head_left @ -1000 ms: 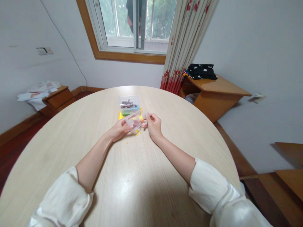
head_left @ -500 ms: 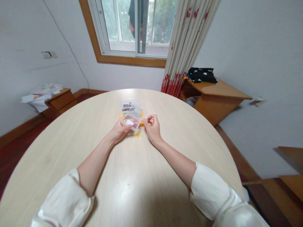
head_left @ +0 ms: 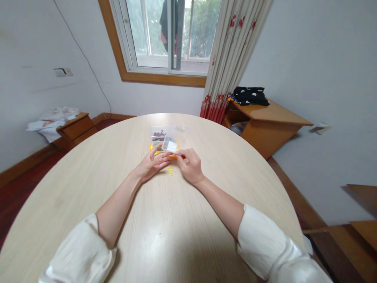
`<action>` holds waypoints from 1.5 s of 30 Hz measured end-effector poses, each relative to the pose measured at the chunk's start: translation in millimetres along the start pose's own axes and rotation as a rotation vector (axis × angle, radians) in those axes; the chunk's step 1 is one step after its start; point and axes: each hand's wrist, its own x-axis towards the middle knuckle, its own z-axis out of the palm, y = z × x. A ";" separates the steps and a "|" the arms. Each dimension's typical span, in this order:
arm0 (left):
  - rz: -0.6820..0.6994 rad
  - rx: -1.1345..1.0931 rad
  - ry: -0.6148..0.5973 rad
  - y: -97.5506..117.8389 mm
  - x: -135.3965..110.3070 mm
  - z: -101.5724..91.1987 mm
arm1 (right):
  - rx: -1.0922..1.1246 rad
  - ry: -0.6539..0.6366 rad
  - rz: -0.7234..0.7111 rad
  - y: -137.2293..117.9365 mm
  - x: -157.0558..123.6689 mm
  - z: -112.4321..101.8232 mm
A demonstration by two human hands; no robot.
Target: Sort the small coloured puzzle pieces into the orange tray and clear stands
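The small clear box (head_left: 170, 144), with a white label on it, is up between the person's 2 hands, over the far-middle part of the round pale table (head_left: 141, 236). The right hand (head_left: 191, 166) has its fingers curled in, thumb and fingertips pinching the box at its near right corner. The left hand (head_left: 154, 162) is at the near left side of the box: its thumb points up and stands apart, while the fingers lie stretched out side by side along the near edge, tips towards the right hand – whether they grip the box or only steady it, I cannot tell. Just past the hands on the table is a larger clear container (head_left: 160, 129) with dark pieces (head_left: 159, 135) in it, and something yellow (head_left: 151, 146) lies at its near end, partly covered by the left hand and the box. Small yellow pieces (head_left: 171, 170) are scattered on the tabletop just on the near side of the hands, in the gap between the wrists; 1 yellow bit (head_left: 159, 185) lies apart from them, nearer the person. Loose white sleeves, left (head_left: 79, 247) and right (head_left: 265, 236), are pushed up to the forearms. Beyond the table hangs a pale curtain (head_left: 229, 59) with red flowers, beside a wood-framed window (head_left: 147, 31).
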 end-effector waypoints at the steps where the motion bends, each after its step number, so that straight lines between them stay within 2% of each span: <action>1: -0.006 -0.002 0.008 -0.1 0.0 -0.9 | -0.084 0.069 0.023 8.6 3.8 -6.1; 4: -0.011 0.002 0.038 0.1 0.5 -2.4 | -0.367 0.152 0.134 37.6 13.9 -27.0; 8: 0.047 0.010 0.118 2.1 1.8 -1.9 | -0.605 0.085 0.295 63.2 17.9 -45.0; 12: 0.193 0.018 0.231 9.2 0.5 -2.1 | -0.716 -0.029 0.351 65.4 16.5 -46.5; 16: 0.267 0.010 0.328 17.8 -0.7 -5.9 | -0.806 -0.090 0.382 63.6 15.9 -45.7; 19: 0.320 -0.041 0.444 20.9 2.3 -12.9 | -0.832 -0.099 0.396 64.4 15.7 -46.6; 22: 0.380 -0.053 0.600 19.0 8.0 -23.1 | -0.802 -0.016 0.357 61.9 15.7 -45.6; 25: 0.492 0.090 0.746 12.2 13.4 -32.1 | -0.673 0.041 0.269 54.0 14.9 -38.7; 27: 0.534 0.221 0.797 6.7 15.7 -34.9 | -0.525 -0.001 0.201 47.3 13.1 -30.3; 31: 0.533 0.418 0.748 -2.3 16.8 -33.2 | -0.278 -0.166 0.124 36.8 7.4 -12.4; 36: 0.457 0.511 0.643 -9.6 18.8 -32.9 | -0.182 -0.343 0.113 33.3 3.6 -3.8; 45: 0.409 0.530 0.528 -15.8 21.4 -36.3 | -0.141 -0.392 0.088 32.7 3.7 -5.3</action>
